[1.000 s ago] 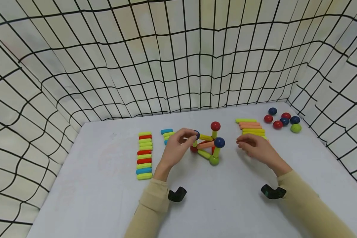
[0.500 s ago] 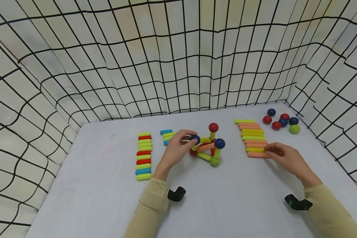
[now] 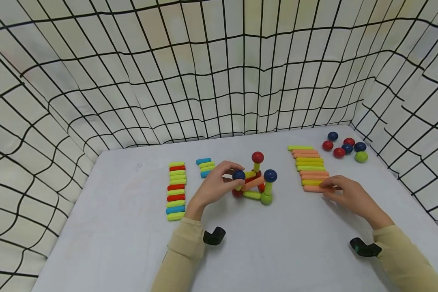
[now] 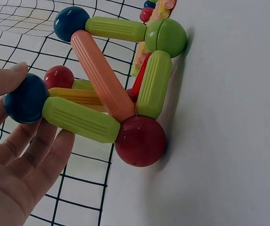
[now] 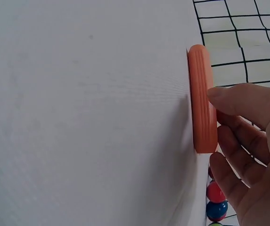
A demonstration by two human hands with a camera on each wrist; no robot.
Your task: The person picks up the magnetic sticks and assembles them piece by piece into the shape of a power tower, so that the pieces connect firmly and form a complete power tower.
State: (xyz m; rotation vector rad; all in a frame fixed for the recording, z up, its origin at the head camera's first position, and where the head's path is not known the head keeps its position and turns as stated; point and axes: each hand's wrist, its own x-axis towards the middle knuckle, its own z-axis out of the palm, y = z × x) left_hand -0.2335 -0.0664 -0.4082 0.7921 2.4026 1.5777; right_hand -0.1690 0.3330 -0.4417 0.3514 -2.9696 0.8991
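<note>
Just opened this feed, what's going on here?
A person's left hand holds a blue ball on a ball-and-stick structure. Their right hand pinches the orange stick at the near end of a row of sticks. That stick lies apart from the structure. Loose balls lie at the table's far right.

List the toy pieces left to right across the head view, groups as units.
Lime-red-blue stick column → small blue-lime stick group → ball-and-stick frame → orange-yellow-lime stick column → loose red, blue and green balls.
</note>
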